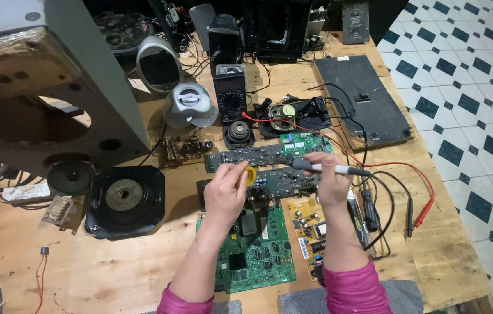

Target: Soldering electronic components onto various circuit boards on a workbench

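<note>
— What have we got in each grip?

— Our right hand [331, 177] is closed around a soldering iron [331, 168], tip pointing left over the dark circuit board [284, 179]. Our left hand [226, 189] pinches a small yellow spool [250, 175] just beside that tip.

— And where does the board lie?

— On the wooden surface [112, 261], between the long strip board [246, 156] and the green board [255, 250], with a multimeter [230, 93] farther back.
</note>
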